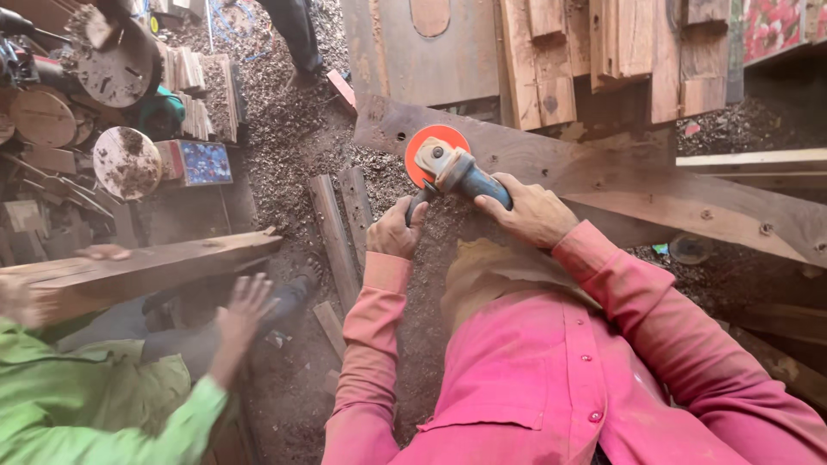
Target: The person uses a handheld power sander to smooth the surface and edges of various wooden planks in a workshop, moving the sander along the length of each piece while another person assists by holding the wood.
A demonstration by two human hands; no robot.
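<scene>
Item: angle grinder [455, 170], blue body, orange disc [428, 148], lying against a long dark timber plank [655, 194] above a floor of wood shavings [293, 146]. Right hand [527, 209] clasps the body; left hand [394, 231] closes round the side handle. Risks: the disc edge may catch the plank and kick back toward the pink-sleeved arms. A co-worker's hand [244, 308], blurred and probably moving, lies near.

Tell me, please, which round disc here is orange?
The sanding disc on the angle grinder; the round discs at far left are dusty bare wood.
</scene>
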